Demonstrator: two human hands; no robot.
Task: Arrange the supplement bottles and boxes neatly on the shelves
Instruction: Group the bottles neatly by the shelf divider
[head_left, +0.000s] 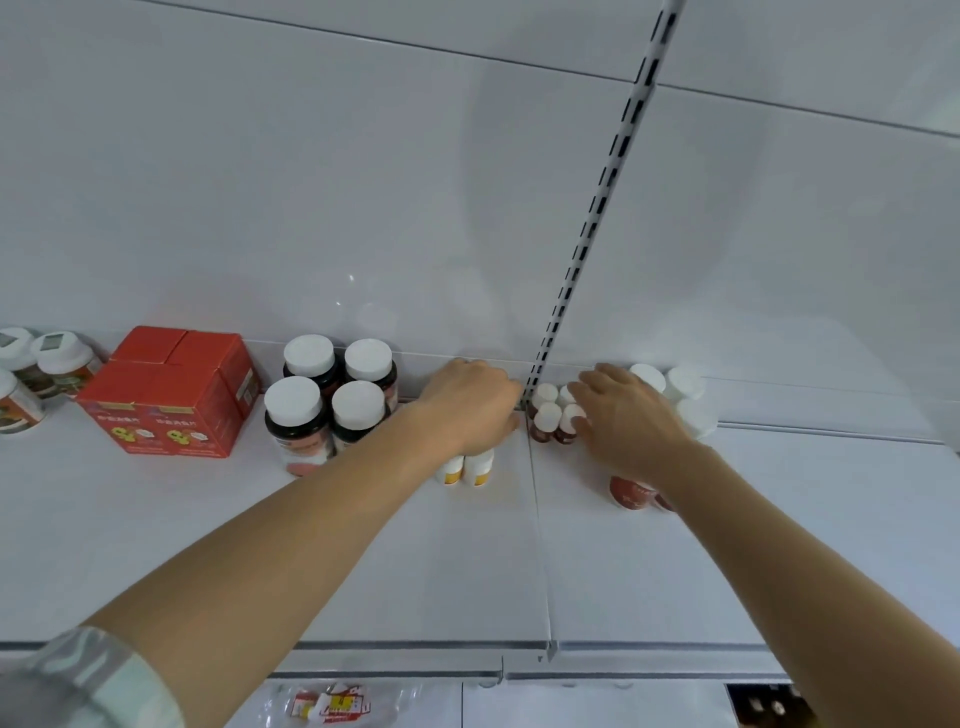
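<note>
While both arms reach over shelf (363, 571), left hand (470, 402) rests curled atop yellow bottles (467, 467), grip unclear. Right hand (626, 423) spread over red bottles (631, 491), fingertips touching small brown bottles (553, 415). Left of left hand: dark bottles (327, 400), red boxes (171, 392).

Beside the slotted upright (587, 244): left hand (470, 402) covering the tops of the yellow-labelled bottles (465, 467), grip not discernible; right hand (626, 421) hiding most of the red-labelled bottles (631, 491) (labels unreadable). Far left of the upright, jars (21, 384) cut by the frame edge.
</note>
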